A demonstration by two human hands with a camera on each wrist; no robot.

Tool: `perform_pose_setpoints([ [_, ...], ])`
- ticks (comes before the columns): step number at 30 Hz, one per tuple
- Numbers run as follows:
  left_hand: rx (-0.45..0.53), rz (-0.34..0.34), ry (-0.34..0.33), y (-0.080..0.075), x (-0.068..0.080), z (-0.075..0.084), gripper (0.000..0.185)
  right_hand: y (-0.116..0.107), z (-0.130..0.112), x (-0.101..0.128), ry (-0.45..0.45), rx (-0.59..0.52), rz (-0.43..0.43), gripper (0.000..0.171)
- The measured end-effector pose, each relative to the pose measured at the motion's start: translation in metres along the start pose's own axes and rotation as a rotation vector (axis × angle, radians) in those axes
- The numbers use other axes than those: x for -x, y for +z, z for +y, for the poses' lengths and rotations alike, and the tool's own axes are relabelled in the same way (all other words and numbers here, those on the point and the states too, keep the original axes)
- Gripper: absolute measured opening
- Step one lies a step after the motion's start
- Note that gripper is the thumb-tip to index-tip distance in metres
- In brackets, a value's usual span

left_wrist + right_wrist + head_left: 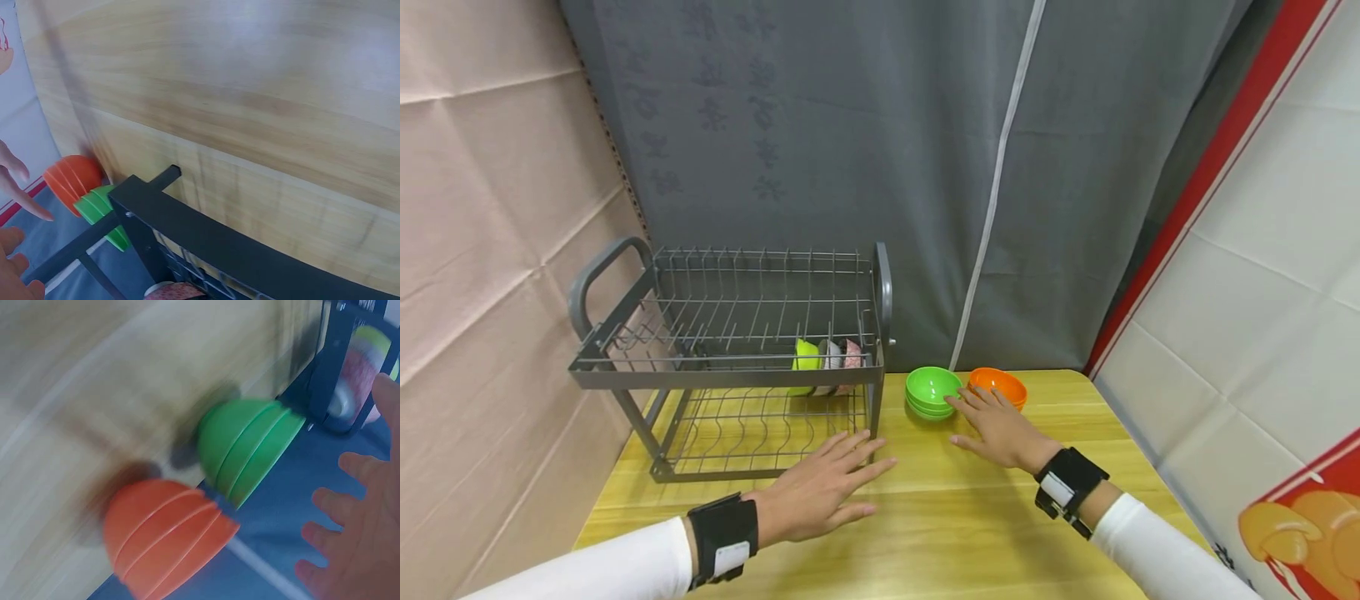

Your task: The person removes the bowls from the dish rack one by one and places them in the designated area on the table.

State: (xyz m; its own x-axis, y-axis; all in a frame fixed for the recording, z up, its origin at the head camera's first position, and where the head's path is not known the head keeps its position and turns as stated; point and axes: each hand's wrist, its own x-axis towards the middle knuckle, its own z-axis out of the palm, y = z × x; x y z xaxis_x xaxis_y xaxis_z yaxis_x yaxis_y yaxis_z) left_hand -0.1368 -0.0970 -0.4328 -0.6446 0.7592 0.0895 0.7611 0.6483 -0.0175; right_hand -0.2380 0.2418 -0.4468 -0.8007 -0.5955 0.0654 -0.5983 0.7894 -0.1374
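Note:
My left hand hovers with spread fingers in front of the right front corner of a grey two-tier dish rack. Fingers outstretched, my right hand reaches toward two bowl stacks and holds nothing. A stack of nested green bowls stands just right of the rack. Beside it is a stack of nested orange bowls, partly hidden behind the right fingers in the head view. The right wrist view shows the green bowls and orange bowls apart from the fingers.
On the rack's lower tier, a lime-green bowl, a whitish bowl and a pink patterned bowl stand on edge at the right end. The wooden table meets a grey curtain behind and a white wall panel on the right.

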Motion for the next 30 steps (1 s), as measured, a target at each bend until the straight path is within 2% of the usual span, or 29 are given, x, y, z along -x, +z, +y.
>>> perform_pose_setpoints([
  [13,0.011,-0.036,-0.051,-0.003,0.012,-0.008,0.065,-0.007,-0.046,0.009,-0.119,0.042,-0.06,0.074],
  [23,0.037,-0.02,-0.108,-0.005,0.022,-0.016,0.066,-0.002,-0.071,0.015,-0.183,0.038,-0.11,0.078],
  [30,0.064,0.015,-0.123,-0.006,0.029,-0.021,0.065,-0.001,-0.086,0.016,-0.248,0.057,-0.078,0.076],
])
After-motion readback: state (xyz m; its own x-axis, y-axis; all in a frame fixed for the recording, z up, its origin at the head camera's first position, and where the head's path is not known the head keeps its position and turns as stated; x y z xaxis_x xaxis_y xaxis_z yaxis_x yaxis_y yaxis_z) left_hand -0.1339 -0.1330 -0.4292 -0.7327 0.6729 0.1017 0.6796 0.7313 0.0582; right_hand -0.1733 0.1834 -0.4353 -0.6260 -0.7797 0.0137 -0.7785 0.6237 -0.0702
